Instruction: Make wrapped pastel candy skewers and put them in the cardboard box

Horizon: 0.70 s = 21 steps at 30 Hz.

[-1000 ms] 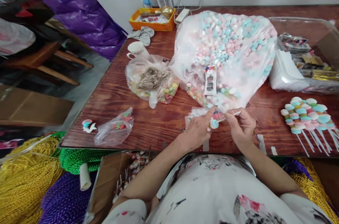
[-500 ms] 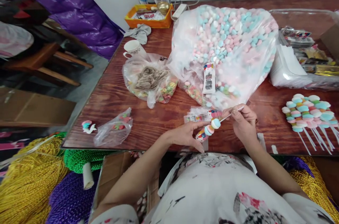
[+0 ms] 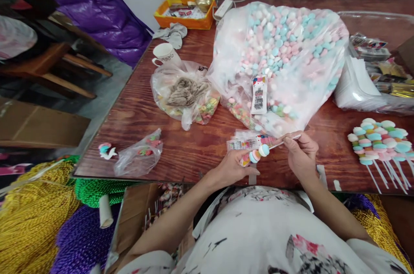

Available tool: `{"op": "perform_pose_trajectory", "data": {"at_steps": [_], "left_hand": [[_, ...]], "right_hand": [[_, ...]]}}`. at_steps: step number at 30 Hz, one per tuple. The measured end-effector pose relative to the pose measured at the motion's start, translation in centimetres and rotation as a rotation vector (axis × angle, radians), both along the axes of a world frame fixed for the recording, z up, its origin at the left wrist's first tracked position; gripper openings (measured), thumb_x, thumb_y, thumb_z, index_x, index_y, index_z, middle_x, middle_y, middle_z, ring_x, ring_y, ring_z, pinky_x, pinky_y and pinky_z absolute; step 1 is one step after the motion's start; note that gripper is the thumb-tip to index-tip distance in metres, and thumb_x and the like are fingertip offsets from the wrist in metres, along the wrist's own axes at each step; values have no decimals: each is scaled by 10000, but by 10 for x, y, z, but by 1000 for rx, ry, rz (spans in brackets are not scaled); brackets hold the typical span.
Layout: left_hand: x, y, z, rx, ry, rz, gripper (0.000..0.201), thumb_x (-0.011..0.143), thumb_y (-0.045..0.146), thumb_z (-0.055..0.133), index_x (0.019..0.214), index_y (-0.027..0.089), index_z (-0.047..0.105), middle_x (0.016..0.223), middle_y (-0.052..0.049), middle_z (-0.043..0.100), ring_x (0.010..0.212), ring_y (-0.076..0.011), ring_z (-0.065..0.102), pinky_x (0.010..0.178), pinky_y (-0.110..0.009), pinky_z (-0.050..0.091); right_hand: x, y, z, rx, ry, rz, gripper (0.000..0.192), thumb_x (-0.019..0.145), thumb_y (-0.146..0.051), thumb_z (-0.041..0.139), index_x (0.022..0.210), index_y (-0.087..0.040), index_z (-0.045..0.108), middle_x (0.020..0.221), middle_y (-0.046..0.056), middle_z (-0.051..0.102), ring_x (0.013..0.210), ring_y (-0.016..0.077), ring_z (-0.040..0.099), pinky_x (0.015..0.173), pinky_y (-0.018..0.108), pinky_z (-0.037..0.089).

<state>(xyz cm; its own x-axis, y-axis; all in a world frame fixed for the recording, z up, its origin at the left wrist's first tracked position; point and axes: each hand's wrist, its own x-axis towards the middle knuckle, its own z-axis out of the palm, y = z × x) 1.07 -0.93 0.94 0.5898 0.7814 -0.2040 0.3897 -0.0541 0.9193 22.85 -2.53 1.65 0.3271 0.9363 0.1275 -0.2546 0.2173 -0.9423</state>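
The left hand has come back up from half a sec ago; its fingers now pinch the lower sweets of the pastel marshmallow skewer on a thin white stick, held just above the red-brown wooden table; the right hand still pinches the stick's far end; the sweets look seated. The big clear bag of pink, blue & white marshmallows lies just beyond.

Bare table left of hands, big candy bag blocking ahead, finished skewers right
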Motion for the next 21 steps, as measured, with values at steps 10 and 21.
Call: {"op": "perform_pose_trajectory", "data": {"at_steps": [10,21], "left_hand": [[11,-4,0,-31,-64,118,341,665,366,822,852,134,656,733,18,579,683,-120,504,666,-242,413],[10,-2,20,-580,-141,-147,428,530,326,885,637,156,508,556,85,440,525,-66,370,501,-201,295]], "right_hand": [[-4,-3,1,49,36,24,109,823,-287,718,776,-226,642,671,-30,677,613,130,618,625,270,499],[6,-5,7,78,-61,248,80,847,-308,689,814,-243,655,737,7,745,692,181,680,665,339,538]]}}
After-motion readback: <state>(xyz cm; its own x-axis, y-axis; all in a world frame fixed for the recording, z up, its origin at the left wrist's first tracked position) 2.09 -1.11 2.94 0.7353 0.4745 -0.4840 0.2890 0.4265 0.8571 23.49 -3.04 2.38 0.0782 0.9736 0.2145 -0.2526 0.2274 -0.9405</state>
